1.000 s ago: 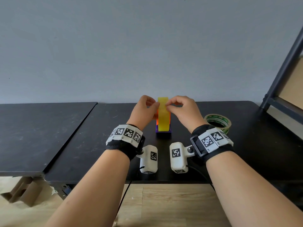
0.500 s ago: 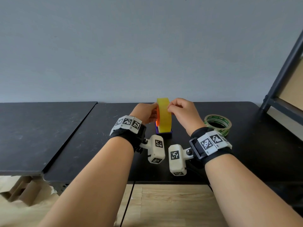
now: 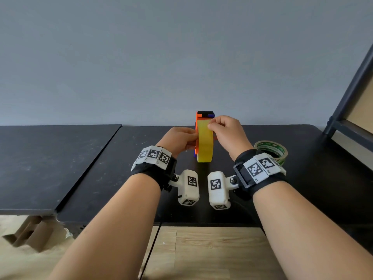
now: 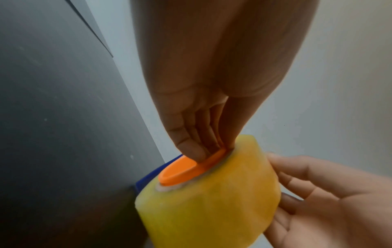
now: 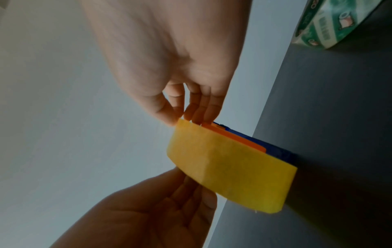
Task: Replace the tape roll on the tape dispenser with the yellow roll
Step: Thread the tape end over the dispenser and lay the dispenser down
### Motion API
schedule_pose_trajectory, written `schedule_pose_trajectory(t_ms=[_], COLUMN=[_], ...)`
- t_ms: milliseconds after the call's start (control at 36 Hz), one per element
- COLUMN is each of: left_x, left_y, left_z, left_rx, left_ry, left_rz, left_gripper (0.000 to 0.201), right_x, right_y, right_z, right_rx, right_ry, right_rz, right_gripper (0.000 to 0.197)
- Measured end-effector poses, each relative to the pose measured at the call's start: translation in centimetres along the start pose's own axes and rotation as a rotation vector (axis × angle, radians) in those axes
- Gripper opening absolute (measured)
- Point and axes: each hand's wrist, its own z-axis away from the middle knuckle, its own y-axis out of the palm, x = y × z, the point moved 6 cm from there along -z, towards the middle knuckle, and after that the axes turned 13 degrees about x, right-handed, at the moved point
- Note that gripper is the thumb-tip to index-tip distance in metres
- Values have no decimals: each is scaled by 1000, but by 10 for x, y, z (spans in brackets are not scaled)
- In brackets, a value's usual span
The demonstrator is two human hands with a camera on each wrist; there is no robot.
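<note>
The yellow roll (image 3: pixel 204 144) stands on edge on the orange and purple tape dispenser (image 3: pixel 203 116) at the middle of the black table (image 3: pixel 101 168). My left hand (image 3: pixel 181 138) grips the dispenser from the left; in the left wrist view its fingers (image 4: pixel 191 151) press the orange side plate (image 4: pixel 182 169) beside the yellow roll (image 4: pixel 212 201). My right hand (image 3: pixel 224 130) pinches the roll's upper edge; in the right wrist view its fingertips (image 5: pixel 186 119) meet on the top corner of the yellow roll (image 5: pixel 229 167). The roll hides the dispenser's middle.
A tape roll with green print (image 3: pixel 271 150) lies flat on the table to the right of my right wrist, also seen as the green-printed roll (image 5: pixel 339 21). A dark shelf frame (image 3: pixel 343 110) rises at the far right. A second black tabletop (image 3: pixel 40 158) adjoins on the left.
My left hand has dropped from the roll's top to its left side. The dispenser's black and orange top end now shows above the roll. My right hand keeps its pinch near the top.
</note>
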Motion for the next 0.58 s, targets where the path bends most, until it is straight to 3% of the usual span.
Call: schedule_pose_trajectory(t_ms=[250, 389, 583], left_x=[8, 5, 5], left_y=[7, 8, 9], left_z=[6, 9, 10], left_rx=[111, 192, 138], left_ry=[24, -43, -103], left_rz=[-71, -119, 121], left_gripper=[13, 18, 33], right_x=[3, 2, 4], right_y=[2, 4, 3], right_z=[-11, -11, -4], right_rx=[-55, -82, -69], right_ry=[-9, 3, 10], right_rz=[128, 141, 122], right_gripper=[18, 20, 19])
